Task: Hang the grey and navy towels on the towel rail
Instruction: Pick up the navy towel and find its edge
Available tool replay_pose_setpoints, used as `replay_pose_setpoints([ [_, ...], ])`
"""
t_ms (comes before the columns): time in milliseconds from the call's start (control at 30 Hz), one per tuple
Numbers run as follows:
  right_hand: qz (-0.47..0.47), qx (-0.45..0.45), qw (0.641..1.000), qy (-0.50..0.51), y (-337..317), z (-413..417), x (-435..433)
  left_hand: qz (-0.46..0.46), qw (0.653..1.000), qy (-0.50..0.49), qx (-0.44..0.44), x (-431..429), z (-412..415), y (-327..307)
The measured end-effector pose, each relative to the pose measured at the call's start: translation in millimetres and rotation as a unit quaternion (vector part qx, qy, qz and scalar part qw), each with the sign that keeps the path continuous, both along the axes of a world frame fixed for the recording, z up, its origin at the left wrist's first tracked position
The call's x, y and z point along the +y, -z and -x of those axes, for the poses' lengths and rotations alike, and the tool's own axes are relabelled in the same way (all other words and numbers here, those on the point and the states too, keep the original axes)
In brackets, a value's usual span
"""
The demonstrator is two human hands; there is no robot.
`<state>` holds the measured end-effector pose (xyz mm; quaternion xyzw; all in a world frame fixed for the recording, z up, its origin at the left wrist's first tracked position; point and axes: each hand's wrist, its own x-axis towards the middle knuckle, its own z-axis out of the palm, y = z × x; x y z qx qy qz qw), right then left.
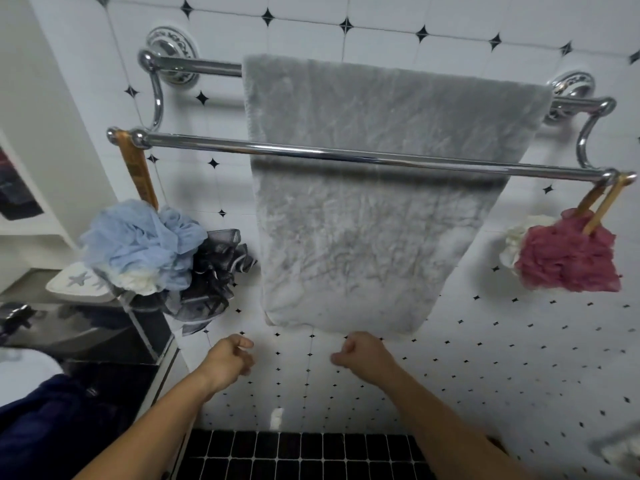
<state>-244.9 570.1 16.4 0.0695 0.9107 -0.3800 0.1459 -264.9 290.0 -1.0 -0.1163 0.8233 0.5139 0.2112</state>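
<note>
The grey towel (pixel 374 188) hangs flat over the back bar of the chrome double towel rail (pixel 207 147), behind the front bar, reaching down the tiled wall. A bunched navy towel (pixel 48 420) lies at the lower left. My left hand (pixel 230 358) and my right hand (pixel 360 353) hover just below the grey towel's bottom edge. Both have loosely curled fingers and hold nothing. Neither touches the towel.
A blue bath pouf (pixel 138 240) and a dark grey one (pixel 214 275) hang from the rail's left end; a pink pouf (pixel 568 261) hangs from the right end. A black counter (pixel 104 337) stands at the left. Black floor tiles (pixel 304 455) lie below.
</note>
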Motion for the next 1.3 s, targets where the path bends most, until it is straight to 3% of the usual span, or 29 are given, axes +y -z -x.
replay_pose_setpoints([
  [267,0.025,-0.01,0.985,-0.172,2.5,12.3,-149.8,0.031,0.99,-0.122,0.065,-116.7,-78.9,-0.1],
  [533,0.01,-0.04,0.95,-0.311,34.2,-20.2,-311.2,0.277,0.923,-0.255,0.074,-278.9,-164.1,15.3],
  [667,-0.026,-0.063,0.937,-0.343,59.5,-26.7,-388.7,0.442,0.881,-0.167,-0.007,-350.1,-192.0,47.2],
  [767,-0.026,-0.102,0.934,-0.341,80.4,-36.4,-450.1,0.402,0.906,-0.102,-0.09,-403.1,-206.8,79.0],
  [867,-0.043,-0.122,0.919,-0.372,97.2,-50.5,-503.8,0.387,0.916,-0.084,-0.06,-435.8,-207.0,103.3],
  [1033,-0.241,-0.025,0.896,-0.373,114.8,-66.5,-530.4,0.399,0.912,-0.093,0.002,-449.7,-193.8,111.9],
  [1100,-0.297,0.027,0.888,-0.35,119.6,-64.8,-525.2,0.293,0.943,-0.156,-0.003,-448.7,-188.1,111.2],
  [1133,-0.29,0.033,0.897,-0.331,122.3,-61.6,-520.6,0.213,0.958,-0.193,-0.009,-446.8,-184.7,109.5],
  [1200,-0.167,-0.02,0.959,-0.228,123.7,-53.8,-510.0,0.085,0.969,-0.231,0.003,-438.8,-177.7,104.9],
  [1233,-0.063,-0.074,0.985,-0.143,120.0,-49.9,-504.8,0.066,0.969,-0.237,0.018,-432.6,-173.3,102.7],
  [1300,0.155,-0.17,0.973,0.01,104.1,-45.5,-492.2,0.094,0.967,-0.23,0.055,-416.4,-163.5,95.2],
])
